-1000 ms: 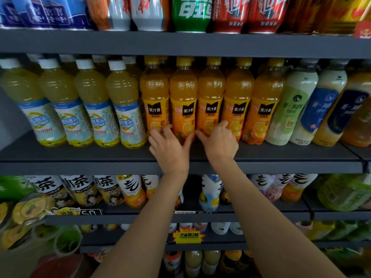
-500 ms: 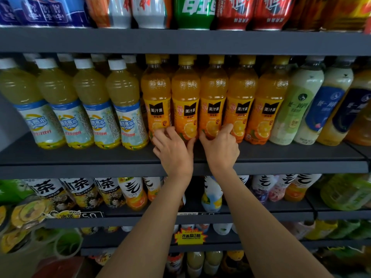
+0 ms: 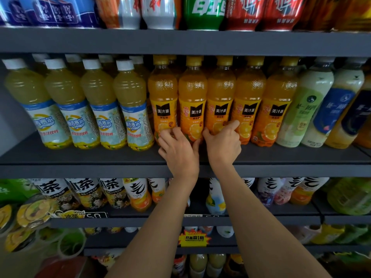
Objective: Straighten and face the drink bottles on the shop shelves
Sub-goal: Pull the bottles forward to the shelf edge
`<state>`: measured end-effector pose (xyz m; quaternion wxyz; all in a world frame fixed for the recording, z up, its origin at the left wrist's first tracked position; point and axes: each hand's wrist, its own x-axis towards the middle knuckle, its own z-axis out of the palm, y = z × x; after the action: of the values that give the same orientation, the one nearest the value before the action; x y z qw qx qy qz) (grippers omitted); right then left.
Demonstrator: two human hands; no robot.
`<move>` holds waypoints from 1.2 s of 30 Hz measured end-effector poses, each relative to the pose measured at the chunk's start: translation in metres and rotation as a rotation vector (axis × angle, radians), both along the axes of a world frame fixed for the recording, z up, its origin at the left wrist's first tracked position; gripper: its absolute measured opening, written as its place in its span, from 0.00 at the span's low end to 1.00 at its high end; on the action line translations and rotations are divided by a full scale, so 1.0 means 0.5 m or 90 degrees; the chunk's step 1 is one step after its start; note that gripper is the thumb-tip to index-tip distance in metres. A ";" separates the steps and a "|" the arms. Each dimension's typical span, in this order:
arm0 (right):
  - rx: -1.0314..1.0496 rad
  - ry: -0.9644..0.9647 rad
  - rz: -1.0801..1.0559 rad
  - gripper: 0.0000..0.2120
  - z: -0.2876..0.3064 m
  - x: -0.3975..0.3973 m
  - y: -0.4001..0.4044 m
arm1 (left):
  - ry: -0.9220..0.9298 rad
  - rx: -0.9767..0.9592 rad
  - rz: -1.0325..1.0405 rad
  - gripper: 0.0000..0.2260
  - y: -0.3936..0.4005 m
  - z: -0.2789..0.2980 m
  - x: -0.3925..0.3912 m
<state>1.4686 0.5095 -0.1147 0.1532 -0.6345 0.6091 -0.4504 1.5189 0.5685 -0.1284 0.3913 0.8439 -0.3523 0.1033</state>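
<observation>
Head view: both hands (image 3: 200,149) grip adjacent orange juice bottles (image 3: 206,101).

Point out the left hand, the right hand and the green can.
left hand (image 3: 179,151), head view, back of the hand.
right hand (image 3: 223,144), head view, back of the hand.
green can (image 3: 203,14), head view, front face.

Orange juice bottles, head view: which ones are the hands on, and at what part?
Left hand grips the second orange bottle at its base; right hand grips the third orange bottle at its base.
</observation>
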 end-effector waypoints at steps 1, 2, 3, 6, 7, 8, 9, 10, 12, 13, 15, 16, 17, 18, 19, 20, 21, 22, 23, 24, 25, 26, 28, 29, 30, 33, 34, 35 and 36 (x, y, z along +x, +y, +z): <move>-0.005 -0.007 -0.007 0.26 -0.002 0.002 0.002 | -0.001 -0.001 -0.002 0.24 0.000 0.000 0.002; -0.009 -0.012 -0.013 0.27 -0.004 0.004 0.005 | -0.001 -0.003 -0.005 0.24 -0.001 -0.001 0.003; -0.012 -0.017 -0.018 0.27 -0.006 0.005 0.008 | 0.000 -0.008 -0.008 0.25 -0.001 -0.001 0.004; 0.002 -0.032 -0.034 0.31 -0.011 0.007 0.013 | -0.006 -0.014 -0.010 0.25 -0.001 -0.003 0.005; 0.007 -0.035 -0.037 0.32 -0.012 0.007 0.015 | -0.012 -0.010 -0.010 0.25 0.000 -0.004 0.005; 0.010 -0.038 -0.038 0.32 -0.012 0.007 0.016 | -0.017 -0.006 -0.011 0.25 0.001 -0.005 0.005; 0.014 -0.039 -0.036 0.32 -0.011 0.006 0.017 | -0.022 -0.003 -0.011 0.25 0.001 -0.005 0.005; 0.016 -0.037 -0.036 0.33 -0.010 0.005 0.018 | -0.025 0.000 -0.010 0.25 0.001 -0.005 0.004; 0.017 -0.035 -0.033 0.33 -0.009 0.004 0.019 | -0.034 0.008 -0.008 0.24 0.000 -0.005 0.002; 0.017 -0.034 -0.030 0.32 -0.009 0.003 0.018 | -0.041 0.013 -0.008 0.24 -0.001 -0.004 0.001; 0.019 -0.025 -0.024 0.33 -0.007 0.000 0.019 | -0.049 0.019 -0.010 0.25 -0.002 -0.005 0.001; 0.020 -0.018 -0.021 0.34 -0.007 -0.002 0.018 | -0.053 0.022 -0.010 0.24 -0.002 -0.006 0.002; 0.022 -0.009 -0.017 0.35 -0.006 -0.004 0.018 | -0.059 0.026 -0.010 0.24 -0.001 -0.006 0.004; 0.023 0.002 -0.011 0.35 -0.006 -0.008 0.018 | -0.067 0.033 -0.012 0.24 -0.001 -0.004 0.004; 0.022 0.012 -0.003 0.35 -0.005 -0.013 0.020 | -0.075 0.041 -0.013 0.24 0.000 -0.002 0.005; 0.020 0.021 0.005 0.35 -0.004 -0.018 0.022 | -0.082 0.045 -0.015 0.24 0.001 0.001 0.007; 0.015 0.026 0.012 0.34 -0.004 -0.023 0.023 | -0.086 0.045 -0.019 0.24 0.003 0.003 0.009; 0.010 0.028 0.017 0.33 -0.005 -0.029 0.026 | -0.086 0.039 -0.027 0.24 0.009 0.004 0.012; 0.005 0.029 0.022 0.32 -0.005 -0.037 0.029 | -0.084 0.029 -0.036 0.24 0.018 0.001 0.017; 0.000 0.029 0.027 0.31 -0.006 -0.045 0.032 | -0.082 0.012 -0.043 0.23 0.028 -0.004 0.022; -0.003 0.028 0.031 0.31 -0.006 -0.054 0.035 | -0.075 -0.010 -0.042 0.23 0.040 -0.009 0.029; 0.000 0.024 0.034 0.30 -0.005 -0.062 0.036 | -0.066 -0.035 -0.035 0.23 0.052 -0.012 0.034; 0.026 0.013 0.034 0.30 -0.001 -0.073 0.033 | -0.051 -0.052 -0.023 0.22 0.063 -0.013 0.043; 0.042 0.016 0.037 0.30 0.002 -0.076 0.032 | -0.049 -0.038 -0.024 0.21 0.062 -0.009 0.044; 0.052 0.028 0.045 0.30 0.004 -0.076 0.029 | -0.053 -0.016 -0.029 0.20 0.058 -0.003 0.043; 0.055 0.071 0.092 0.25 0.007 -0.074 0.027 | -0.062 0.010 -0.025 0.17 0.038 0.008 0.030; 0.057 0.074 0.106 0.24 0.007 -0.075 0.025 | -0.057 0.007 -0.013 0.16 0.032 0.009 0.026; 0.058 0.071 0.121 0.23 0.009 -0.078 0.023 | -0.052 0.006 -0.005 0.16 0.027 0.010 0.024; 0.055 0.064 0.136 0.22 0.011 -0.084 0.021 | -0.048 0.009 -0.001 0.16 0.025 0.010 0.022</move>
<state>1.4264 0.5198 -0.1092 0.1965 -0.7104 0.5639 -0.3724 1.5300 0.5810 -0.1235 0.3719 0.8417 -0.3683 0.1321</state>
